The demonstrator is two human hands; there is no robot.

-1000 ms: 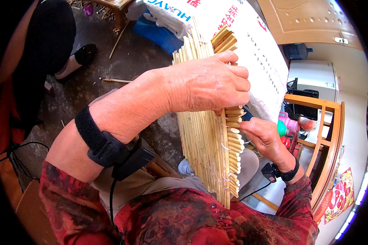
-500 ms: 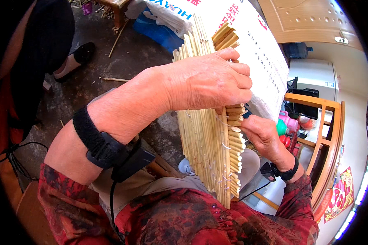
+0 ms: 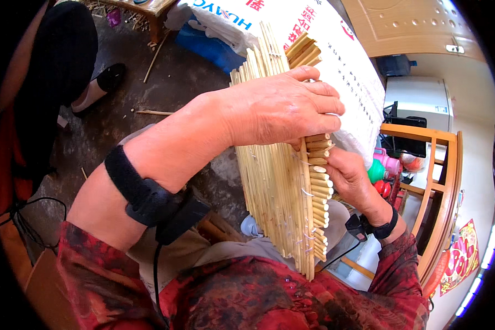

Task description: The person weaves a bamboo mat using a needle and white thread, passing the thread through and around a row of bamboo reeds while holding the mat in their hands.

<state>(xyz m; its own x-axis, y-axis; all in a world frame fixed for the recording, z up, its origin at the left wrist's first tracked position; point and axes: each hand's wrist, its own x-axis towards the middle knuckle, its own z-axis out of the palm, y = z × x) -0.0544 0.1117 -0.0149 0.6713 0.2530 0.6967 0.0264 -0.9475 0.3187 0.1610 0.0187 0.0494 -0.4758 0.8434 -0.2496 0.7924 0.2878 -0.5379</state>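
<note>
As the left hand (image 3: 283, 110) clamps the mat (image 3: 267, 187) just in front of the sack (image 3: 349, 69), the right hand (image 3: 349, 173) touches its stalk ends (image 3: 323, 190), fingertips hidden, grip unclear. The mat looks light, stiff lengthwise, probably fragile at its ties (image 3: 307, 193); best held by the bound edge (image 3: 307, 220).

The scene is brighter rightward, with fisheye-bent edges.

A purple scrap (image 3: 114, 17) lies near the floor's (image 3: 162, 82) far edge; a blue jug (image 3: 395, 65) sits beside a white appliance (image 3: 418, 102).
</note>
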